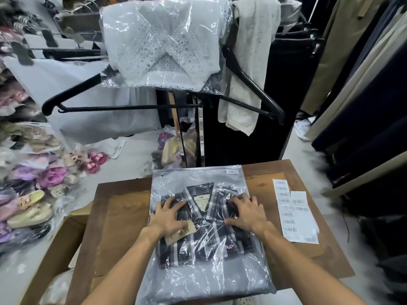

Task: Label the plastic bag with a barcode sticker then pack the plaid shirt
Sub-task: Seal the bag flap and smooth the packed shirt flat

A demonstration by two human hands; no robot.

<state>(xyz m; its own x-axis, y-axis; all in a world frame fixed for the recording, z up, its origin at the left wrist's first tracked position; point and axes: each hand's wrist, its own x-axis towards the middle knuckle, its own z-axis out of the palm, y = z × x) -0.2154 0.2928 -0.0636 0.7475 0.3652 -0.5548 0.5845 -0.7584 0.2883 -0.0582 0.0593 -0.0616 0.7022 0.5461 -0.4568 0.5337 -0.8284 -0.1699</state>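
Racks of hanging garments crowd the back and right side of a cluttered clothing stockroom, where a square wooden table (123,216) with a raised rim and a warm, grained top stands at the near centre. On it lies a clear, glossy plastic bag (198,274), crinkled and catching the light, its zip-seal edge at the far end. A small white barcode sticker (232,171) sits at the bag's far right corner. Inside, a folded plaid shirt (211,241) in dark navy, white and grey checks lies flat, collar toward the far side, with a tan neck label reading "HOLLISTER" and a kraft-paper hang tag (182,233) near its left front. A person's left hand (169,216) presses palm-down on the bag over the shirt's left shoulder, fingers spread wide; the right hand (246,213) presses likewise over the right shoulder, fingers splayed, neither gripping anything. To the right of the bag, white sheets of barcode labels (295,216) rest on the table. Beyond, a black plastic hanger (123,107) hangs below a bagged white eyelet-lace garment (163,45), beside a pale, limp cloth (248,62) draped over the rail. Bagged slippers (30,208) in lilac and yellow pile up at left, beside a brown cardboard box (55,249).
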